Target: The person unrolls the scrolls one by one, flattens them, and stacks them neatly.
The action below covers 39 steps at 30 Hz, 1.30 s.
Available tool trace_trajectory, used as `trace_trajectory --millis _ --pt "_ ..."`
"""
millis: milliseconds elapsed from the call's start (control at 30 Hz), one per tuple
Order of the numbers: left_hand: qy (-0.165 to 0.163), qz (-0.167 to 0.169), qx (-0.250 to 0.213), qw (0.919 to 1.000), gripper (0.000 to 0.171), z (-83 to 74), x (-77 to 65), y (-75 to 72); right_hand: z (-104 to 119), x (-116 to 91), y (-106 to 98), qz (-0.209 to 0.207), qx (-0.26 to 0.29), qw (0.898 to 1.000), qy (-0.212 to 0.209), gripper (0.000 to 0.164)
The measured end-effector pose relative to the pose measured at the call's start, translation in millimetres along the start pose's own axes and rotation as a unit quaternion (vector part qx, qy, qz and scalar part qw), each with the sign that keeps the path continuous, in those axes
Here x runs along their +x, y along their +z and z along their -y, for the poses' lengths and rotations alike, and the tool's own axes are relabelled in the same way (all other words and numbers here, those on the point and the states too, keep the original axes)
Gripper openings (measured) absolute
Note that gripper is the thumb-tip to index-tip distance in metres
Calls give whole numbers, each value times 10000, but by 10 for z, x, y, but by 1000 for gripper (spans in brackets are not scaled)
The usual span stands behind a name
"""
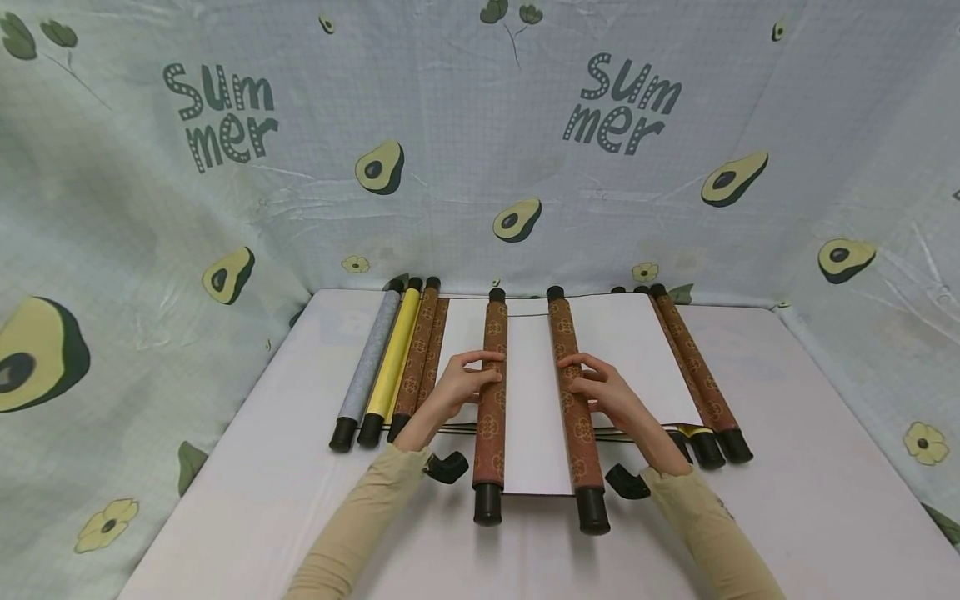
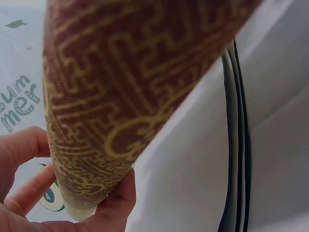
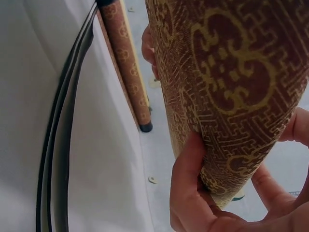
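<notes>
A brown scroll with gold patterning, black end knobs and a bare white strip of paper (image 1: 536, 400) between its rollers is held over a stack of spread scrolls in the head view. My left hand (image 1: 459, 383) grips its left roller (image 1: 491, 417), fingers and thumb around it. On the other side, my right hand (image 1: 613, 396) grips the right roller (image 1: 576, 408). The wrist views show the thumb and fingers of the left hand (image 2: 29, 203) and right hand (image 3: 203, 208) curled about the patterned rollers, above the white sheets.
Grey (image 1: 371, 358), yellow (image 1: 393, 354) and brown rollers (image 1: 417, 350) lie side by side at the left. More brown rollers (image 1: 697, 375) lie at the right, with white sheets (image 1: 611, 325) spread between both groups. A printed cloth wall (image 1: 465, 108) stands behind the white table (image 1: 810, 467).
</notes>
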<state>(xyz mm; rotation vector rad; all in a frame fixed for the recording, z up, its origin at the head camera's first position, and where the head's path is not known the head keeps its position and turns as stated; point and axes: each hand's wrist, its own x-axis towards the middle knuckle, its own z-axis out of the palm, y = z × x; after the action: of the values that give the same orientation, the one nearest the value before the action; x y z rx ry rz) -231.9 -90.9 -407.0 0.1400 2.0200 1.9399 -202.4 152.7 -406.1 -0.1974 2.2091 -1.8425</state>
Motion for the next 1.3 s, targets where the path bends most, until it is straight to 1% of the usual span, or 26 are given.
trace_trajectory --millis 167,300,400,467,567,633,700,767,867,1033,1133,1300 --pt "99 -68 101 9999 35 15 -2 10 -17 11 18 -194 -200 9996 88 31" --pt "270 -98 207 9994 35 40 3 39 -32 29 37 -364 -435 9983 151 36" --pt "362 -86 283 9989 36 52 4 58 -40 36 41 -423 -604 9973 61 40" --pt "364 -30 350 9987 38 -9 -46 72 18 -1 56 -389 -708 9967 -19 40" --pt "354 5 373 9987 39 -17 -46 74 58 -18 56 -307 -704 9970 -49 41" --pt "313 11 392 9987 39 -18 -40 74 65 -16 51 -243 -671 9974 6 41" --pt "300 -26 346 9989 38 43 12 67 22 16 29 -206 -588 9980 75 42" --pt "289 -2 311 9991 37 45 13 65 8 25 13 -169 -567 9982 104 42" --pt "248 -2 313 9992 36 44 15 54 17 20 0 -166 -610 9979 117 43" --pt "239 -45 479 9986 35 38 30 25 -3 27 -34 -151 -719 9972 100 43" --pt "214 -1 519 9984 36 24 33 6 -12 36 -50 -122 -712 9973 118 43" --pt "84 38 545 9985 36 -12 18 -25 -4 36 -70 -72 -699 9974 144 44"
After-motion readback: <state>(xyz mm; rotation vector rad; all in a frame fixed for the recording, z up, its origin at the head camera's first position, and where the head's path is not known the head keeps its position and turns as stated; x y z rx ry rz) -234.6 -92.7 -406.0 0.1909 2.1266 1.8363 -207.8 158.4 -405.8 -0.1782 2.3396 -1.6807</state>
